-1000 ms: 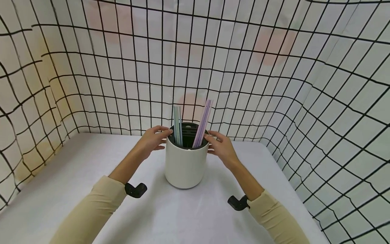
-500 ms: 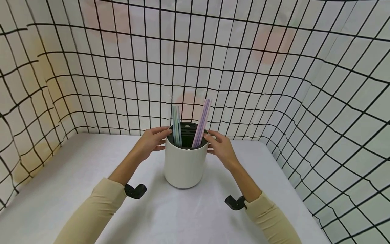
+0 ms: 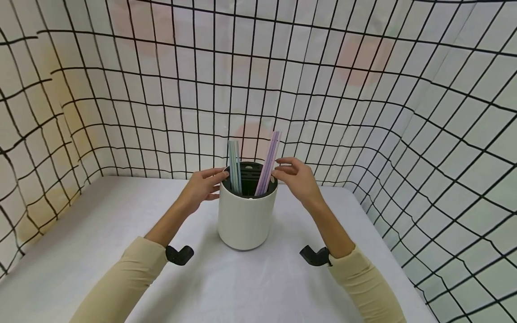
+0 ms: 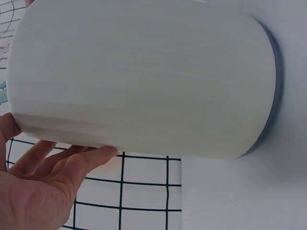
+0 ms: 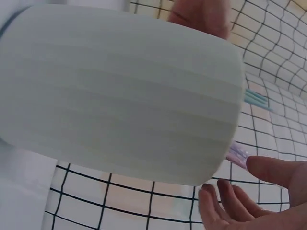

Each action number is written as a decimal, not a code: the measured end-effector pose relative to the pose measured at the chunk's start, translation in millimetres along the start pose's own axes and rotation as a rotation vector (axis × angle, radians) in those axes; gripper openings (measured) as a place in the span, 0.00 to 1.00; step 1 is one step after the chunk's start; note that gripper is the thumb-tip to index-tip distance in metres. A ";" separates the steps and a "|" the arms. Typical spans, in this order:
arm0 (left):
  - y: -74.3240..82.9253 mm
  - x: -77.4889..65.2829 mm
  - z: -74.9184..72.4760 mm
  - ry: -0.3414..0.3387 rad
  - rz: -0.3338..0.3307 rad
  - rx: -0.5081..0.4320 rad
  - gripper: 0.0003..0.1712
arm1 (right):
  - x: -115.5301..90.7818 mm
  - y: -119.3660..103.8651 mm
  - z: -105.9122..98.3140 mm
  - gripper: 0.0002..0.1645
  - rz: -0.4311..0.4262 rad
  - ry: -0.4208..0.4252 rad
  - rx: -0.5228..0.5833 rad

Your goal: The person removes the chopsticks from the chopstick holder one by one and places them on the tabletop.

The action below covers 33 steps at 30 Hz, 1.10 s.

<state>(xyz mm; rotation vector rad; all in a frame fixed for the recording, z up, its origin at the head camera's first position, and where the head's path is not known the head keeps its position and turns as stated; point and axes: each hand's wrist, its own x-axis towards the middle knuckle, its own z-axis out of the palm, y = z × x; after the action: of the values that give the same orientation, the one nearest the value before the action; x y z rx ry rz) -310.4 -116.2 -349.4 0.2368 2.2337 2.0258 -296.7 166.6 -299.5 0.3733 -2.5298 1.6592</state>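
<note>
A white round holder [image 3: 245, 224] with a black divided insert [image 3: 249, 172] stands upright on the table. Pale blue-green straws [image 3: 234, 163] lean in its left part, and purple straws [image 3: 268, 163] tilt rightward in its right part. My left hand [image 3: 199, 186] holds the holder's left side, thumb at the rim; in the left wrist view its fingers [image 4: 86, 160] lie along the outer wall. My right hand [image 3: 300, 181] is at the right rim beside the purple straws, fingers loosely bent. In the right wrist view its thumb [image 5: 268, 167] overlaps the purple straw ends, with a gap to the fingers below.
A white-covered table [image 3: 250, 287] lies under the holder. Black wire grid [image 3: 194, 89] walls it in at the back and on both sides, with pale cloth behind. Dark wrist devices [image 3: 179, 255] sit by both sleeve cuffs.
My right hand has lifted from the holder's right side, its fingers now higher and off the wall. The left hand and the holder stay in place.
</note>
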 end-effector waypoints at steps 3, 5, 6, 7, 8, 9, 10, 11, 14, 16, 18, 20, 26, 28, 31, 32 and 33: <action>-1.2 -0.8 0.1 0.004 0.006 -0.003 0.32 | 1.0 -5.6 -0.9 0.23 -0.026 -0.010 0.064; -0.9 -0.5 0.4 0.013 0.008 -0.005 0.31 | 2.4 -6.9 -0.8 0.23 -0.029 -0.032 0.092; -0.8 -0.7 0.2 0.011 0.011 -0.004 0.32 | 2.9 -6.9 -0.5 0.23 -0.024 -0.043 0.102; -0.7 -0.9 0.4 0.012 0.010 -0.002 0.32 | 3.1 -6.5 0.1 0.22 -0.018 -0.052 0.102; -0.7 -0.9 0.5 0.014 0.008 -0.005 0.32 | 3.2 -5.9 0.7 0.21 -0.013 -0.059 0.101; -1.0 -1.0 0.8 0.015 0.004 -0.007 0.32 | 3.1 -5.1 1.4 0.20 -0.006 -0.063 0.097; -1.0 -1.1 0.8 0.010 0.005 -0.004 0.32 | 2.7 -4.5 2.1 0.19 -0.002 -0.066 0.088; -1.2 -1.1 1.0 0.008 0.003 -0.004 0.32 | 2.2 -3.8 2.6 0.18 -0.002 -0.066 0.083; -1.7 -0.9 1.2 0.007 0.005 -0.004 0.33 | 2.5 -1.4 4.8 0.15 -0.012 -0.054 0.074; -1.4 -1.0 1.3 0.010 0.006 -0.006 0.33 | 3.1 0.2 6.0 0.15 -0.025 -0.041 0.070; -1.3 -0.8 1.5 0.013 0.005 -0.013 0.32 | 3.4 1.4 7.0 0.14 -0.035 -0.025 0.070; -1.1 -0.2 1.2 0.013 0.006 -0.022 0.32 | 4.1 1.8 7.9 0.13 -0.040 -0.011 0.071; -2.5 0.5 0.0 0.009 0.005 -0.039 0.32 | 3.5 -2.5 8.6 0.13 -0.059 0.020 0.098; -2.5 0.0 -0.1 0.011 0.006 -0.041 0.32 | 3.8 -6.1 7.7 0.13 -0.075 0.028 0.106; -2.2 -0.9 -0.1 0.013 0.011 -0.035 0.32 | 5.3 -13.6 4.9 0.12 -0.094 0.040 0.112; -1.9 -1.4 0.1 0.012 0.011 -0.034 0.32 | 6.3 -16.3 3.6 0.12 -0.094 0.043 0.116; -1.6 -1.8 0.4 0.012 0.011 -0.033 0.32 | 7.1 -19.4 1.9 0.12 -0.095 0.046 0.125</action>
<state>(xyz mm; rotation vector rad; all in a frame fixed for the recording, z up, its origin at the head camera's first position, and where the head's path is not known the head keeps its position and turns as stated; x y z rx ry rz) -308.6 -116.4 -351.1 0.2352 2.2084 2.0730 -298.5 156.4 -281.6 0.4525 -2.3447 1.7737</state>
